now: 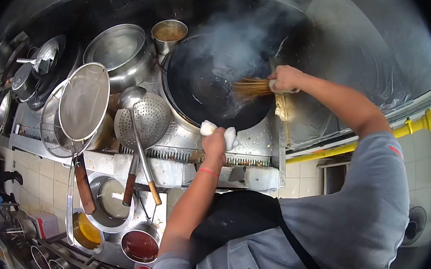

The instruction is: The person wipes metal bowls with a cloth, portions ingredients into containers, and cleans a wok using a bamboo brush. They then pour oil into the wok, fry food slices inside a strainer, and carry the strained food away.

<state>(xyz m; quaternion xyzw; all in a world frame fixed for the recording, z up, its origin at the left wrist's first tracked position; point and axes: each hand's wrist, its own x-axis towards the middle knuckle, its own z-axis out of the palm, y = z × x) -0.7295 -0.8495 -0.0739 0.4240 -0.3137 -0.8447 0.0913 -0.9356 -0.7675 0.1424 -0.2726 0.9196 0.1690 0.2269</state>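
Note:
A large black wok [196, 92] sits on the stove, with steam or smoke rising from it. My right hand [287, 79] is closed around the bound end of a bamboo wok brush [251, 88], whose bristles reach over the wok's right side. At the wok's near rim, my left hand [215, 144] grips a folded white cloth [230, 137]; whether the cloth wraps a wok handle is hidden. Left of the wok lie a perforated skimmer [153, 118] and a ladle [132, 97], their handles pointing toward me.
A round mesh strainer [84, 101] leans at the left. Behind it stand a lidded pot [115, 46] and a small pot of brown liquid [170, 32]. Lower left are containers of red sauce [140, 245] and yellow oil [87, 231]. A yellow pipe [326, 151] runs along the right.

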